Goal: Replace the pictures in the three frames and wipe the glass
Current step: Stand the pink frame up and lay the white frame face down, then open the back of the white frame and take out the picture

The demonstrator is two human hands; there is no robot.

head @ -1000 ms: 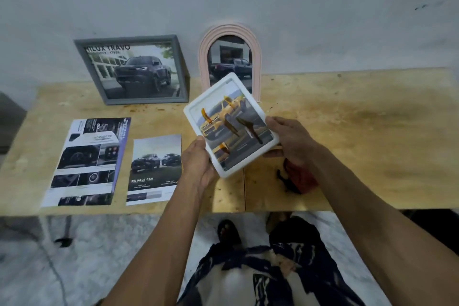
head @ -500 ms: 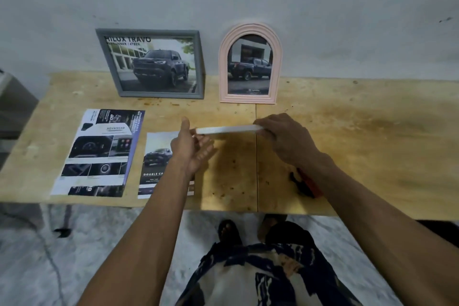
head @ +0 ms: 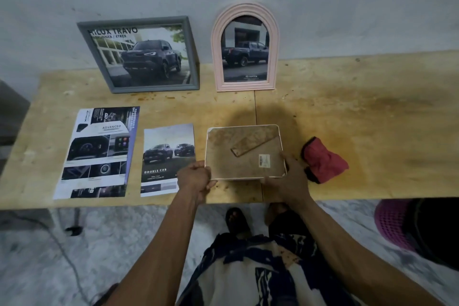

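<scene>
Now the white frame [head: 244, 151] lies face down near the front edge of the wooden table [head: 360, 112], its brown backing board and folded easel stand turned up; a second ago it was held tilted with the yellow truck picture facing the camera, and half a second ago it was edge-on between the hands. The left hand [head: 196, 177] grips the frame's near left corner with its fingers curled closed around the edge. The right hand [head: 289, 180] clasps the near right corner, thumb pressed on the backing beside a small label, the other fingers hidden beneath. The camera view has also dropped lower than before, so the person's lap and feet show more. Leaning on the wall at the back, the grey frame [head: 139, 54] and the pink arched frame [head: 244, 48] stand as they did earlier, each with a dark truck picture. Two loose prints lie flat at the left: a large brochure sheet [head: 99, 151] and the smaller Double Cab print [head: 167, 159], just beside the left hand. The red cloth [head: 323, 160] sits bunched just right of the right hand
</scene>
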